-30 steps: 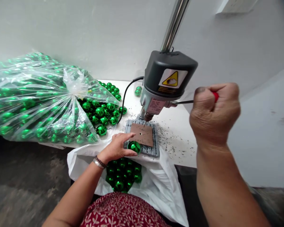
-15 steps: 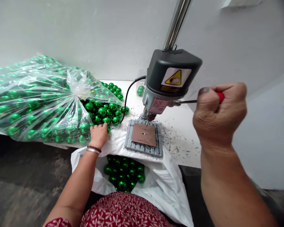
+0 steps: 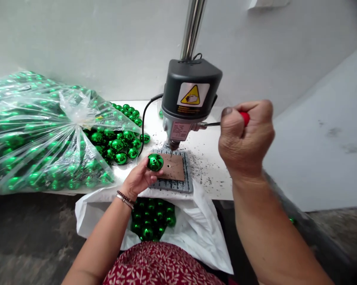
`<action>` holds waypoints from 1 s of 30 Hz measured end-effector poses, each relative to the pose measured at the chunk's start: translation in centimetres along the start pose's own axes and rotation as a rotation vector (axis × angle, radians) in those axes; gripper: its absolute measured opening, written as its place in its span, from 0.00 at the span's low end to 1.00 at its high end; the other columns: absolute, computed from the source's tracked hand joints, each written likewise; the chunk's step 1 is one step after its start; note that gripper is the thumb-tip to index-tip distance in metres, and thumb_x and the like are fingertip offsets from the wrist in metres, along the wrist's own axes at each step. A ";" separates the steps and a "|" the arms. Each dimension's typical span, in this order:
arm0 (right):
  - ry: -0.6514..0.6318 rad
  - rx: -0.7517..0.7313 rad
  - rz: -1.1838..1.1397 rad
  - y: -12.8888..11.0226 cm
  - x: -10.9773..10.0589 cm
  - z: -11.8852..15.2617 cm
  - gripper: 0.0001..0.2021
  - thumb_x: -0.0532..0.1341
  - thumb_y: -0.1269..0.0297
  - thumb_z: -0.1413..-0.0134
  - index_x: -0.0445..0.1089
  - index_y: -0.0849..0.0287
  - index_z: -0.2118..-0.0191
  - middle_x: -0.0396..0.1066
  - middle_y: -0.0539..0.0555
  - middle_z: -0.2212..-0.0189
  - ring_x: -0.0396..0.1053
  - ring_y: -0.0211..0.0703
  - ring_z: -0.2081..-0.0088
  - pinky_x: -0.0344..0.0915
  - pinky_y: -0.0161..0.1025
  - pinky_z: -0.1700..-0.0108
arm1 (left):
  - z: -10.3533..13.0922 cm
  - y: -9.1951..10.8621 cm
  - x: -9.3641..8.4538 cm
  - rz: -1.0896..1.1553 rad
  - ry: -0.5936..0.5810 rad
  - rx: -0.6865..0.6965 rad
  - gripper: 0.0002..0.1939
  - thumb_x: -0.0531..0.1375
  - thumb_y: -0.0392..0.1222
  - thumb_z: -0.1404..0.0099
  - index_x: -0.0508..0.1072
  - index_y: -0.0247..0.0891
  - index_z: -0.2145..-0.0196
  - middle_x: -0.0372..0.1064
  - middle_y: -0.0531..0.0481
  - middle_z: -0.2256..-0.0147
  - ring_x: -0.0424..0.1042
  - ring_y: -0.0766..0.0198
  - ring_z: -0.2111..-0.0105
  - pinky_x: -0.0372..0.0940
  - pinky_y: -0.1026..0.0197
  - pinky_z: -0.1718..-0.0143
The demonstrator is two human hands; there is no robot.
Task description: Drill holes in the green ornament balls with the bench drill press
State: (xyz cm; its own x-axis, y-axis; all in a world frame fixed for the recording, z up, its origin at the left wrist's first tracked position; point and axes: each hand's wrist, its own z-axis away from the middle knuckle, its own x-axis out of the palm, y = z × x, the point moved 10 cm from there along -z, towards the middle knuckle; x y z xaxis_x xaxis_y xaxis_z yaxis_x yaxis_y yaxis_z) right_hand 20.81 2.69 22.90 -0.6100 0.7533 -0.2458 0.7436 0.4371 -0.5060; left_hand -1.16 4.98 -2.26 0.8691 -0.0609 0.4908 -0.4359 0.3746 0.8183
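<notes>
My left hand (image 3: 141, 174) grips a shiny green bauble (image 3: 155, 162) with a small dark hole or cap mark facing up. It holds the bauble over the left side of the brown square board (image 3: 177, 172), which lies on the grey slotted base (image 3: 187, 188). A small hole shows in the board's middle. Above it hangs the drill press (image 3: 193, 87), its thin bit pointing down, apart from the bauble. My right hand (image 3: 245, 138) is wrapped round the red knob (image 3: 244, 118) of the drill's lever.
A clear plastic bag (image 3: 48, 146) full of green baubles fills the left, with loose baubles (image 3: 117, 145) beside it. Near my lap a white bag (image 3: 196, 221) holds more. Dark shavings litter the white table (image 3: 214, 158). A black cable (image 3: 143, 122) curves left of the drill.
My left hand has picked up a bauble from beside the clear bag and carried it right, to the drill's base. My right hand stays on the lever knob. The view has shifted rightward.
</notes>
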 end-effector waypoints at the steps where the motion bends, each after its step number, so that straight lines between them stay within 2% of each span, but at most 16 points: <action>1: -0.003 -0.001 -0.003 -0.1 0.0 0.0 0.12 0.54 0.55 0.44 0.61 0.60 0.67 0.61 0.47 0.75 0.57 0.28 0.75 0.59 0.31 0.70 | -0.2 -0.2 0.3 0.024 -0.008 0.000 0.28 0.61 0.61 0.40 0.66 0.44 0.47 0.73 0.43 0.54 0.76 0.60 0.63 0.62 0.66 0.76; 4: 0.001 -0.006 -0.006 -0.3 -0.2 0.1 0.12 0.53 0.54 0.44 0.61 0.59 0.67 0.62 0.48 0.75 0.56 0.29 0.75 0.59 0.31 0.71 | -0.6 -0.2 0.9 0.033 -0.018 0.018 0.28 0.62 0.56 0.39 0.62 0.49 0.44 0.72 0.46 0.51 0.76 0.60 0.60 0.68 0.63 0.68; 6: 0.003 -0.008 -0.015 -0.4 -0.2 0.1 0.12 0.53 0.55 0.44 0.61 0.59 0.67 0.61 0.47 0.76 0.56 0.29 0.76 0.59 0.31 0.71 | -1.0 0.1 0.7 -0.046 0.002 0.050 0.30 0.64 0.52 0.41 0.62 0.48 0.43 0.71 0.47 0.50 0.75 0.60 0.58 0.70 0.60 0.63; 10: -0.007 -0.009 -0.031 -0.4 -0.1 0.1 0.10 0.54 0.57 0.44 0.59 0.59 0.67 0.60 0.47 0.76 0.55 0.29 0.76 0.59 0.31 0.71 | -1.8 1.8 0.0 -0.426 0.123 0.215 0.33 0.67 0.46 0.47 0.66 0.41 0.44 0.71 0.45 0.49 0.73 0.57 0.52 0.67 0.53 0.49; 14: -0.019 -0.014 -0.027 -0.3 0.0 0.2 0.10 0.53 0.57 0.42 0.58 0.58 0.67 0.60 0.46 0.76 0.55 0.28 0.75 0.58 0.31 0.70 | -2.3 3.7 0.8 -0.865 0.215 0.386 0.31 0.68 0.43 0.49 0.70 0.36 0.46 0.70 0.42 0.46 0.67 0.51 0.44 0.58 0.49 0.39; 18: -0.020 -0.030 -0.005 -0.4 -0.1 0.4 0.10 0.51 0.56 0.39 0.59 0.58 0.66 0.62 0.46 0.73 0.59 0.28 0.73 0.61 0.32 0.66 | -2.8 3.9 2.0 -1.093 0.221 0.461 0.31 0.68 0.40 0.48 0.70 0.36 0.46 0.68 0.40 0.44 0.64 0.51 0.41 0.55 0.48 0.37; 24: -0.059 -0.003 0.017 0.0 0.2 0.5 0.11 0.52 0.55 0.38 0.60 0.58 0.64 0.65 0.48 0.70 0.61 0.30 0.70 0.65 0.34 0.63 | -3.4 2.9 3.4 -1.163 0.124 0.464 0.28 0.67 0.39 0.47 0.70 0.38 0.47 0.71 0.44 0.47 0.67 0.52 0.44 0.58 0.49 0.39; 30: -0.060 0.006 0.034 0.1 0.2 0.5 0.14 0.51 0.52 0.37 0.61 0.57 0.64 0.65 0.48 0.69 0.62 0.30 0.70 0.66 0.34 0.63 | -3.8 3.0 3.9 -1.246 0.116 0.490 0.31 0.67 0.38 0.48 0.69 0.38 0.45 0.69 0.42 0.45 0.66 0.52 0.44 0.58 0.49 0.38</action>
State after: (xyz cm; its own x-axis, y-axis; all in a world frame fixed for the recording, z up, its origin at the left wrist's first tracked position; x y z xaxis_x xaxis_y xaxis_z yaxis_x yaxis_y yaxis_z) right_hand 20.65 2.62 22.40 -0.6004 0.7363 -0.3120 0.7624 0.4092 -0.5012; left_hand 1.86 9.39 1.00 0.7489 -0.0288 -0.6621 0.6374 -0.2419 0.7316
